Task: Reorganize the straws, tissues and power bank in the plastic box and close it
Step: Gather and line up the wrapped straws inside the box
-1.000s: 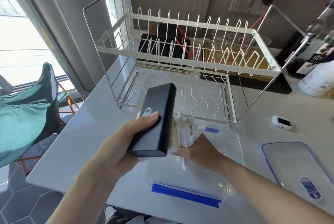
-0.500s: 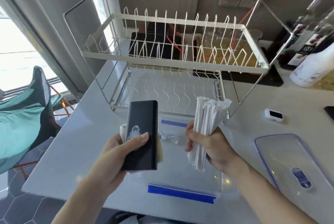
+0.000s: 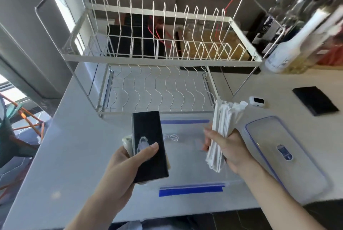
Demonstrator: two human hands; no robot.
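Note:
My left hand [image 3: 128, 166] grips a black power bank [image 3: 148, 137] with a pale figure printed on it, and a tissue pack [image 3: 127, 141] peeks out under its left edge. My right hand [image 3: 230, 148] is closed around a bundle of white paper-wrapped straws [image 3: 225, 118], held upright. Both hands hover over the clear plastic box [image 3: 185, 155] with blue clips [image 3: 191, 190] at its near and far rims. A thin white cable [image 3: 171, 138] lies inside the box. The clear lid [image 3: 297, 165] with a blue seal lies flat to the right.
A white wire dish rack [image 3: 157, 59] stands just behind the box. To the right on the counter lie a small white device [image 3: 257, 101] and a black flat object [image 3: 315, 100]. Bottles [image 3: 289, 48] stand at the back right. The counter edge runs close in front.
Both hands have come up out of the box and drawn apart. The straws went from lying in the box to upright in my right hand. The power bank moved slightly left.

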